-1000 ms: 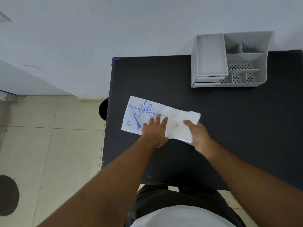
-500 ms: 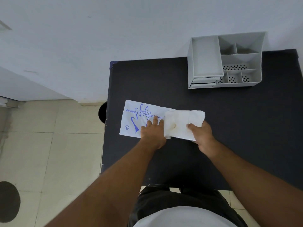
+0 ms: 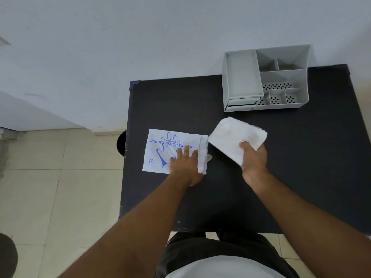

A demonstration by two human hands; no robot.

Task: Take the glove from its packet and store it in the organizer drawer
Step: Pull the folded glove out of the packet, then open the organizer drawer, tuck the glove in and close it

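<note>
A white glove packet (image 3: 164,145) with blue print lies flat near the left edge of the black table (image 3: 301,157). My left hand (image 3: 185,165) presses down on its right part, fingers spread. My right hand (image 3: 254,157) grips a folded white glove bundle (image 3: 230,135), fully out of the packet and lifted just right of its open end. The grey organizer (image 3: 265,77) stands at the table's back edge, with two shut drawers (image 3: 241,104) at its front left.
A wall runs behind the table. Tiled floor lies to the left, and a dark round object (image 3: 121,143) sits beside the table's left edge. Bare black tabletop spreads to the right of my right hand.
My right hand has pulled the glove bundle rightward, out of the packet, and lifted it. My left hand has stayed pressed on the packet.
</note>
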